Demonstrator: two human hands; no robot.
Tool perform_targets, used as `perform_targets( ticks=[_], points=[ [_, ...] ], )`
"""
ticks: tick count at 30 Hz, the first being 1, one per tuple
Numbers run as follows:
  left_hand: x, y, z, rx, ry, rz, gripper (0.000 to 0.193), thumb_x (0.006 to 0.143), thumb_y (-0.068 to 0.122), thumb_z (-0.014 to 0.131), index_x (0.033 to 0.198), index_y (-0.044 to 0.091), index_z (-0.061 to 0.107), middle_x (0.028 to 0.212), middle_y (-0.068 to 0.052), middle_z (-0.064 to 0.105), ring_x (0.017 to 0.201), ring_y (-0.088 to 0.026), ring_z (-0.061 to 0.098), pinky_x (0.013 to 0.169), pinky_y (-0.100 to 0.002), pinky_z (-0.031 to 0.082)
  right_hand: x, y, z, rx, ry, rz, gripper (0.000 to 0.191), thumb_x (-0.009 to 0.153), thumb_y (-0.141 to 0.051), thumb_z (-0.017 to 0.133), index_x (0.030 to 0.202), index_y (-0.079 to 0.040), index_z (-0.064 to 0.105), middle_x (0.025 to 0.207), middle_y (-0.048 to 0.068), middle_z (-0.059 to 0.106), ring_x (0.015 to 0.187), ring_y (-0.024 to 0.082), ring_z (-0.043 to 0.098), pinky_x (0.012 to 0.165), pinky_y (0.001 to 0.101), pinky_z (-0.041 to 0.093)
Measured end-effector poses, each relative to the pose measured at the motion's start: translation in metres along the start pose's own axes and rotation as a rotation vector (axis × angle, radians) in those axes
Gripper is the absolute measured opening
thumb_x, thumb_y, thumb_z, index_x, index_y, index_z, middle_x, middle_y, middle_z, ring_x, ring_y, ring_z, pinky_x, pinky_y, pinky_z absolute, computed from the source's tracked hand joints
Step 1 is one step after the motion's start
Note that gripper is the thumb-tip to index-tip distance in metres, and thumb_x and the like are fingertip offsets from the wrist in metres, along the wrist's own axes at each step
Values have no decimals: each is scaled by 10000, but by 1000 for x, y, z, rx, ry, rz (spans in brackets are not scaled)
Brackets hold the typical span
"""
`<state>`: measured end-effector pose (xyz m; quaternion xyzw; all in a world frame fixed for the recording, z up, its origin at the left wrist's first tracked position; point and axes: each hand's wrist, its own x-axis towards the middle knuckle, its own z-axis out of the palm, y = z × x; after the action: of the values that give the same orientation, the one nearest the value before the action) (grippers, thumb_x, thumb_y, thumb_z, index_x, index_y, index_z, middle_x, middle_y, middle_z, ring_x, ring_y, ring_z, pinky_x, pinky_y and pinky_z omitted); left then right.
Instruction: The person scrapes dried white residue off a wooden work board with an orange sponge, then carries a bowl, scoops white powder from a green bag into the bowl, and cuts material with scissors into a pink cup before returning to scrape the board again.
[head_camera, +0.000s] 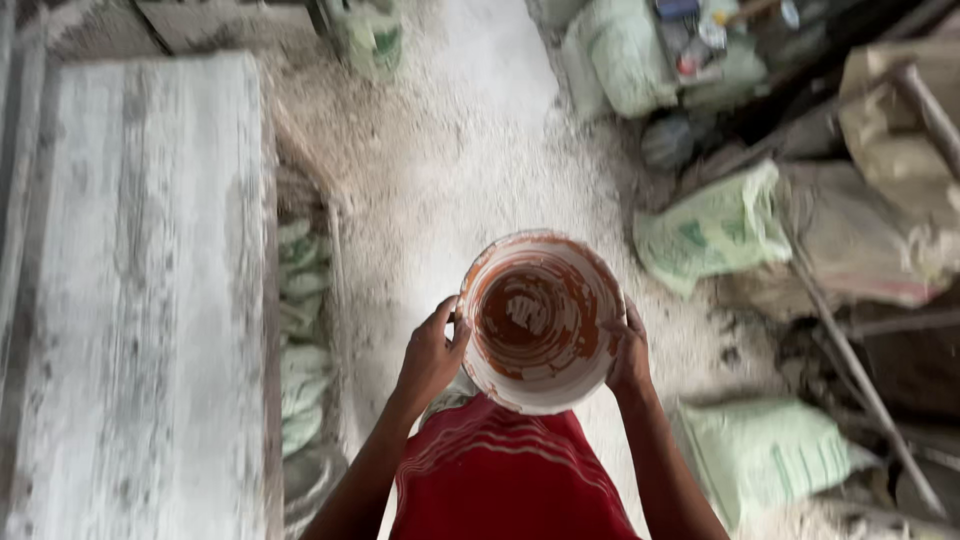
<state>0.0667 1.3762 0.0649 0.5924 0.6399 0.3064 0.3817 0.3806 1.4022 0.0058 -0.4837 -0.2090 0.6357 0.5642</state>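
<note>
Bucket, round and white, of plastic, its inside smeared with reddish-brown residue (538, 320): it sits in mid-air between both hands, in front of the person's red striped shirt (505, 475) and above the pale, dust-covered floor (470, 150). Its open mouth faces the camera, showing a ring of rusty colour around the wall and a paler patch at the bottom.

The left hand (430, 355) presses against the bucket's left side, just below the rim. Its fingers (440, 318) are curled partway and close together, wrapped onto the outer wall, with the thumb near the rim. The right hand (630, 355) clasps the opposite side in much the same way, its fingers (634, 322) bent and lying along the rim and wall. Both hands are closed on the bucket, holding it between them; the fingertips on the far side of the wall are hidden.

To the left lies a long, grey, dusty slab surface (140, 290), with a row of pale green folded sacks (300, 340) just beside its edge. On the right, well apart from the bucket, lie more pale green sacks (715, 230) among tan bags (890, 150) and thin sticks (850, 360). Another green sack (770, 450) lies near the right forearm.
</note>
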Motion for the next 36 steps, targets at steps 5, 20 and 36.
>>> perform_targets(
  ticks=[5,20,36],
  points=[
    [150,22,-19,-146,34,-194,502,999,288,604,1450,83,520,977,-179,751,705,-234,723,648,-382,583,168,-52,39,-223,-92,-16,584,924,2,542,1508,10,581,1086,128,611,857,169,523,718,307,458],
    [726,79,-121,-233,42,-128,455,977,294,592,1371,67,592,1075,-166,736,746,-279,685,673,-363,553,652,-206,289,-44,-89,102,650,836,-20,540,1472,-113,446,1260,89,650,1118,236,637,911,388,563],
    [1315,55,-197,-253,426,-24,381,965,232,632,1277,15,613,1119,-180,743,978,-242,731,771,-365,587,1283,-292,495,-307,-397,395,615,977,-162,627,1508,61,411,1303,241,619,1117,342,639,955,468,518]
  ],
)
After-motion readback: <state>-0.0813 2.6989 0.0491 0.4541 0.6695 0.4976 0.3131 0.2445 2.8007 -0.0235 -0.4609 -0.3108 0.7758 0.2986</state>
